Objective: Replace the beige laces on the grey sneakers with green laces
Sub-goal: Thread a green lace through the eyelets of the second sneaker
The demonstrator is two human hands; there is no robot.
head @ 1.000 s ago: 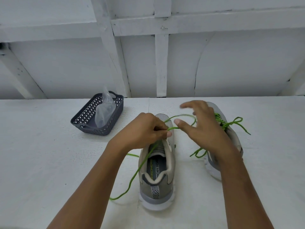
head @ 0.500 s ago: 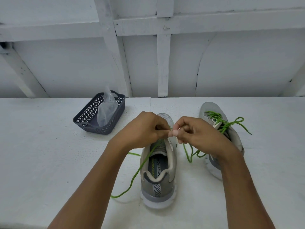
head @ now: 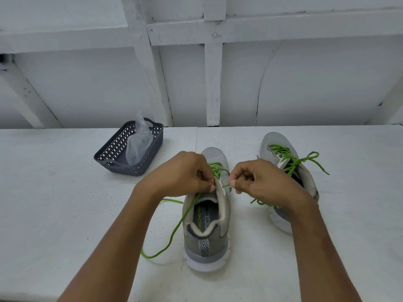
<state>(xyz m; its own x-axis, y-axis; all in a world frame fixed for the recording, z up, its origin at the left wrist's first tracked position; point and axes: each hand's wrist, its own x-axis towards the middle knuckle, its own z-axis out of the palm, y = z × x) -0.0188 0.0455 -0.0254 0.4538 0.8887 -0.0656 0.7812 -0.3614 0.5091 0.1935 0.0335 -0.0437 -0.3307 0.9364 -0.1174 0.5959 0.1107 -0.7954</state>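
A person's two bare arms reach forward over a white table [head: 54,203] that stands against a white panelled wall. At the centre, near the viewer, a grey sneaker [head: 207,240] stands upright with its heel toward the viewer and its toe pointing away. Both hands meet over its tongue. The left hand [head: 185,173] has its fingers curled and pinches a green lace [head: 178,225] at the left side of the shoe's opening. From there one loose length of that lace trails down the shoe's left side onto the table near the heel. The right hand [head: 261,182] is also curled, pinching another part of the same lace between thumb and forefinger just to the right of the tongue. More green lace crosses the eyelets between the two hands. A second grey sneaker [head: 274,144] lies farther away on the right, partly hidden behind the right wrist, and its own green lace [head: 292,165] is tied in a bow. At the far left sits a dark lattice basket [head: 130,170], well apart from the shoes, holding a clear plastic bag [head: 139,144].
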